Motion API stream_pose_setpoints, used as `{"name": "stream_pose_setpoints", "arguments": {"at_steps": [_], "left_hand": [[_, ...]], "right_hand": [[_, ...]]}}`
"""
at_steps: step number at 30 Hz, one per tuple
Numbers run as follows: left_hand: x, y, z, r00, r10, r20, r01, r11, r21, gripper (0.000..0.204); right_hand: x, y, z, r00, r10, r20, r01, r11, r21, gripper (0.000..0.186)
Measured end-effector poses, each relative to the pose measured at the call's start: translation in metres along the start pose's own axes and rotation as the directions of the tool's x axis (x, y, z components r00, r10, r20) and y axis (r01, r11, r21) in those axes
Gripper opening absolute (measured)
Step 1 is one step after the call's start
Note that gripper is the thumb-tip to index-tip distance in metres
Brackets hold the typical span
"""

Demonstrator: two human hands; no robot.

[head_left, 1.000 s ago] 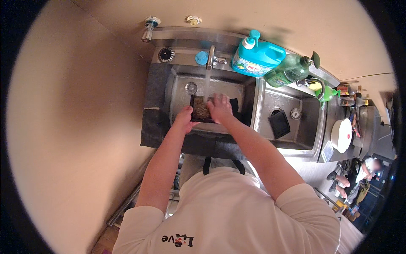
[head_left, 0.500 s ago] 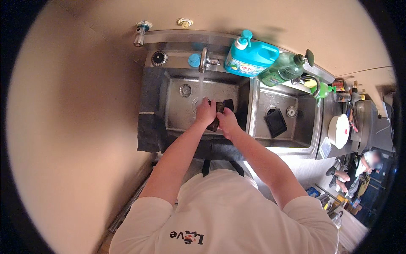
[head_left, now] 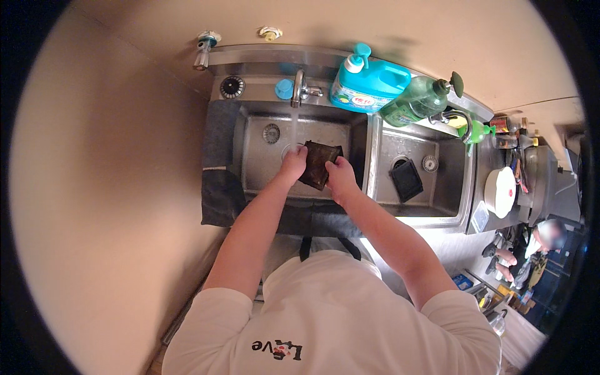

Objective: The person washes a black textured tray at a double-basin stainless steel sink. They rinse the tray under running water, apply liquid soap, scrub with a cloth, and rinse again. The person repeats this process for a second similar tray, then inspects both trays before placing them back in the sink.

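Observation:
Both my hands hold a dark brown, flat rectangular piece [head_left: 319, 164] over the left sink basin [head_left: 259, 169]. My left hand [head_left: 294, 165] grips its left edge, and my right hand [head_left: 341, 181] pinches the right edge with the thumb on top. Its broad face is turned up and looks wet and stained; its exact kind does not show. Water falls from the faucet [head_left: 299, 87] just beyond my left hand. A similar black, shallow rectangular tray [head_left: 407, 181] lies tilted in the right basin, partly over a drain.
Behind the basins stand a turquoise pump jug [head_left: 369, 87], a green pump bottle [head_left: 419, 100] and a blue cap-like piece [head_left: 284, 89]. A round drain strainer [head_left: 232, 87] sits at back left. To the right are a white lidded container [head_left: 500, 192] and, farther off, another person [head_left: 539, 240].
The brown piece has been turned from nearly edge-on so its broad face shows. My left hand has moved slightly left and nearer, onto its edge.

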State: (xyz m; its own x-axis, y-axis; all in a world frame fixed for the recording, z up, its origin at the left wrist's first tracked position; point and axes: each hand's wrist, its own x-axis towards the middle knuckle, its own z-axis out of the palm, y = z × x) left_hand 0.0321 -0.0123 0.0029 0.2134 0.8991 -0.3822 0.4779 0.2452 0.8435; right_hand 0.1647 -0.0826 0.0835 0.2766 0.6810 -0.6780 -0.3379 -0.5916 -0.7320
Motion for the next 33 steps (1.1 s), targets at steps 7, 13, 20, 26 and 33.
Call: {"name": "stream_pose_setpoints", "arguments": {"at_steps": [7,13,20,26,33], "left_hand": [[-0.001,0.010,-0.002,0.973,-0.095,-0.208,0.124,0.984,0.131,0.042],[0.008,-0.006,0.007,0.951,-0.053,-0.304,0.080,0.994,0.078,0.034],[0.011,-0.008,0.012,0.940,0.010,-0.341,-0.013,1.000,-0.004,0.030],[0.013,-0.018,0.009,0.956,0.054,-0.288,-0.037,0.997,0.064,0.034],[0.000,0.006,-0.020,0.930,-0.359,0.082,0.361,0.933,-0.010,0.039]], "right_hand": [[-0.002,0.001,0.003,0.999,0.028,0.024,-0.029,0.998,0.052,0.012],[-0.016,-0.006,0.017,0.999,0.026,-0.037,-0.019,0.986,0.164,0.012],[-0.012,-0.005,0.007,0.998,0.052,-0.040,-0.047,0.993,0.109,0.012],[-0.009,-0.005,0.008,0.996,0.046,-0.074,-0.035,0.988,0.150,0.016],[0.047,0.037,-0.017,0.973,0.050,-0.227,-0.045,0.999,0.029,0.041]]}}
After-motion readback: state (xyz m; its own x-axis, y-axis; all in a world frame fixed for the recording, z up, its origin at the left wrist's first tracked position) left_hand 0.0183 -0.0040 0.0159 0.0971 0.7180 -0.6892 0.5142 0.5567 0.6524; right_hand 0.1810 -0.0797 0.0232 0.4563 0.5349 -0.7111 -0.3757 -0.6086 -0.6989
